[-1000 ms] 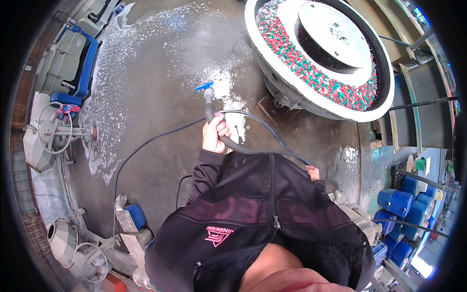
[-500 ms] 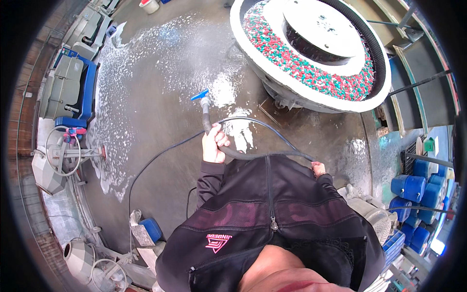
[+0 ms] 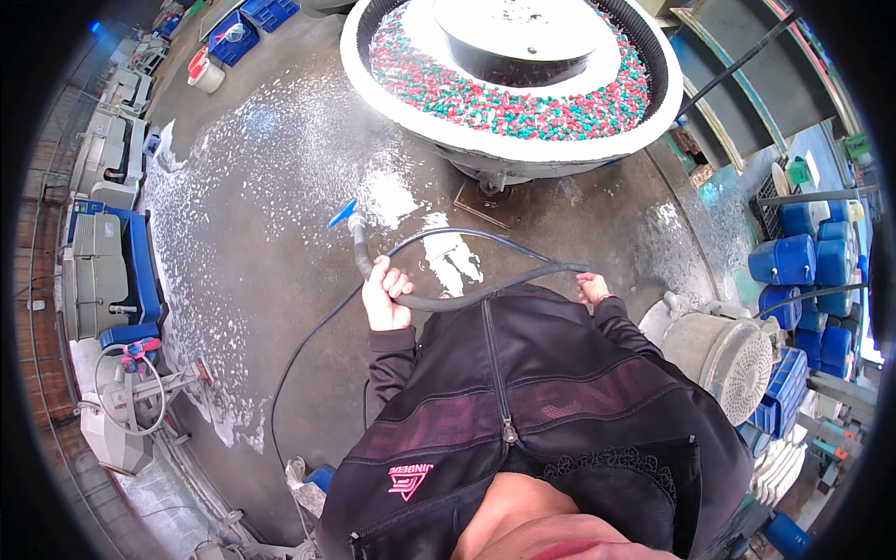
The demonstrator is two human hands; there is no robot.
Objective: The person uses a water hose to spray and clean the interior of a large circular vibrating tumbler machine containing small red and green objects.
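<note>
My left hand [image 3: 385, 294] is closed around a dark hose [image 3: 457, 301], just behind its end. That end carries a pale fitting with a blue lever handle [image 3: 343, 213] and points away from me over the wet floor. Further back along the same hose, my right hand [image 3: 590, 287] grips it in front of my right side. Between the two hands the hose sags in a shallow curve close to my jacket. A thinner dark hose line [image 3: 308, 343] arcs across the floor beyond my hands and down to the left. Whether water leaves the fitting I cannot tell.
Ahead stands a large round tub machine [image 3: 523, 149] filled with red, green and white pieces [image 3: 523, 110]. White foam [image 3: 219, 187] covers the floor at left, beside grey-blue machines [image 3: 98, 271]. Blue drums [image 3: 789, 261] and a perforated barrel [image 3: 723, 364] stand at right.
The view has swung right, so the tub and left hand sit further left in the picture. My right hand has risen a little with the hose. Both hands keep their hold.
</note>
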